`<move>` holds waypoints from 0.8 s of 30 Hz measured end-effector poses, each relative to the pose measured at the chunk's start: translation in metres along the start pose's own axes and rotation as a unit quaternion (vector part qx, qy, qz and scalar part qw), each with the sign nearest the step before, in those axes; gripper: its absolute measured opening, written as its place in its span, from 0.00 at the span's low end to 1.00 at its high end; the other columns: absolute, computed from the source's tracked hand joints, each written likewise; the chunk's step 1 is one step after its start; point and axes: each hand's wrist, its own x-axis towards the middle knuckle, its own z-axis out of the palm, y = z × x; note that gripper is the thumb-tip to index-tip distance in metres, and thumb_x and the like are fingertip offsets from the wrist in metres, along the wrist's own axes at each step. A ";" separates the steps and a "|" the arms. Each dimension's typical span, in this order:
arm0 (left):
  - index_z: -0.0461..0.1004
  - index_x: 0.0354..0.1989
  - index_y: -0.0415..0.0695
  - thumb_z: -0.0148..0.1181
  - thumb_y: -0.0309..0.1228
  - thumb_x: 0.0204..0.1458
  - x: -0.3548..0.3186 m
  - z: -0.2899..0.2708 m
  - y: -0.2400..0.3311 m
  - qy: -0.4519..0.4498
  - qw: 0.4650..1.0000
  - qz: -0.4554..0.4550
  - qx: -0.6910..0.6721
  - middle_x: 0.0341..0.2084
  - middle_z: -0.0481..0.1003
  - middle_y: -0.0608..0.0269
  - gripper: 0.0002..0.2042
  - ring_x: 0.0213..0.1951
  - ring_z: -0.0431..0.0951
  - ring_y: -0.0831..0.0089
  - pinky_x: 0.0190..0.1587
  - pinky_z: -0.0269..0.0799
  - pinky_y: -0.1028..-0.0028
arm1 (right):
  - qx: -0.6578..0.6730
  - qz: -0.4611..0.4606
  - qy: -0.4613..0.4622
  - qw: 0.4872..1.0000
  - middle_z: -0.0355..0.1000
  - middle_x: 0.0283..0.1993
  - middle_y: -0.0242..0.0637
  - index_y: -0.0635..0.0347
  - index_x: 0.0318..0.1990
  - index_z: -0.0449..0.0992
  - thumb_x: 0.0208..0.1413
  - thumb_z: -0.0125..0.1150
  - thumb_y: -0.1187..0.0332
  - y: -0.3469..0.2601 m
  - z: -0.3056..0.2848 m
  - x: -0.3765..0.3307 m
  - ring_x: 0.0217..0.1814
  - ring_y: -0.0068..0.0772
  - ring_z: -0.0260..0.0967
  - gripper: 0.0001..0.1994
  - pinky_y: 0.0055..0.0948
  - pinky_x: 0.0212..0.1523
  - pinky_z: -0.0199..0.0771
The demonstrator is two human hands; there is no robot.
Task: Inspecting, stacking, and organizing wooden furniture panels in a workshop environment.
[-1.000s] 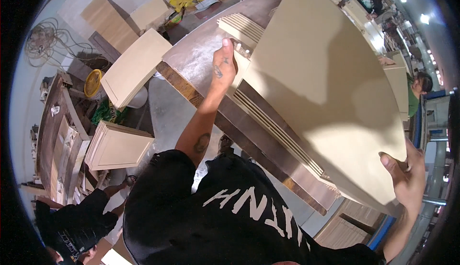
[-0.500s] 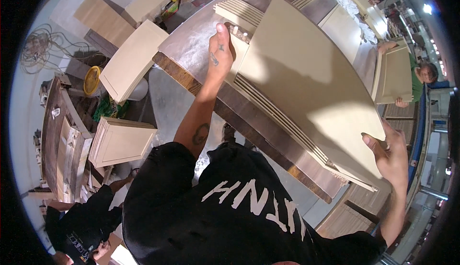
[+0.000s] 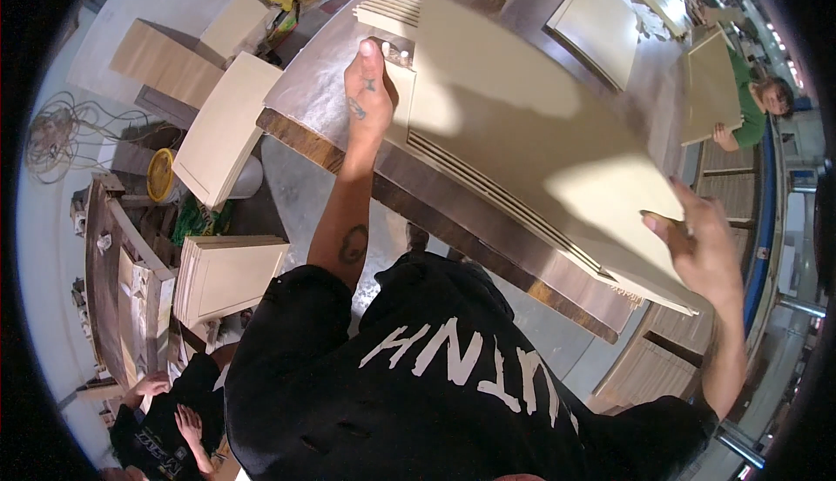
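Observation:
A large flat cream panel (image 3: 522,115) lies over the near part of the brown worktable (image 3: 322,72), above a row of thin cream strips (image 3: 505,198). My right hand (image 3: 701,242) grips its right end, thumb on the upper face and fingers beyond the edge. At the other end my left hand (image 3: 369,94) is closed round a narrow cream wooden piece (image 3: 400,89) with white pegs at its tip, thumb pointing up. That piece sits against the panel's left side; whether they are joined I cannot tell. The left fingers are partly hidden.
More cream strips (image 3: 387,9) and another panel (image 3: 596,28) lie farther back on the table. Stacked panels (image 3: 231,276) stand at left, near a yellow-rimmed bucket (image 3: 161,174). A co-worker in green (image 3: 751,89) holds a panel at right; another in black (image 3: 165,424) is lower left.
The view has shifted a little. The large panel's far end has swung left, uncovering more of the table behind it. Both my hands keep their grips. The co-worker at lower left shows both hands now.

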 end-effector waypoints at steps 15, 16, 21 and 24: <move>0.71 0.31 0.38 0.38 0.52 0.62 0.001 0.000 -0.007 -0.022 0.998 -0.047 -0.018 0.25 0.69 0.66 0.27 0.29 0.65 0.77 0.35 0.60 0.75 | -0.006 -0.112 -0.016 0.994 0.69 0.20 0.58 0.78 0.50 0.68 0.56 0.57 0.69 0.025 0.078 0.037 0.20 0.47 0.70 0.20 0.41 0.31 0.70; 0.71 0.31 0.38 0.38 0.52 0.62 0.002 0.000 -0.010 -0.024 0.998 -0.048 -0.019 0.25 0.69 0.66 0.27 0.29 0.65 0.77 0.35 0.60 0.75 | 0.002 -0.114 -0.026 0.993 0.68 0.18 0.57 0.77 0.50 0.68 0.56 0.57 0.69 0.030 0.084 0.040 0.19 0.46 0.70 0.20 0.41 0.29 0.70; 0.69 0.33 0.37 0.40 0.52 0.61 0.002 -0.007 0.002 -0.062 0.998 0.004 0.028 0.26 0.69 0.65 0.26 0.31 0.66 0.77 0.36 0.62 0.75 | -0.003 -0.127 -0.009 0.992 0.67 0.16 0.54 0.77 0.51 0.68 0.56 0.57 0.69 0.030 0.090 0.043 0.16 0.44 0.69 0.19 0.41 0.28 0.70; 0.64 0.33 0.39 0.53 0.53 0.55 -0.004 0.003 0.016 -0.071 0.995 -0.006 -0.066 0.19 0.62 0.72 0.24 0.23 0.60 0.85 0.26 0.57 0.83 | 0.010 -0.141 0.012 0.990 0.67 0.15 0.55 0.77 0.50 0.68 0.55 0.57 0.70 0.032 0.090 0.042 0.17 0.46 0.69 0.19 0.42 0.28 0.69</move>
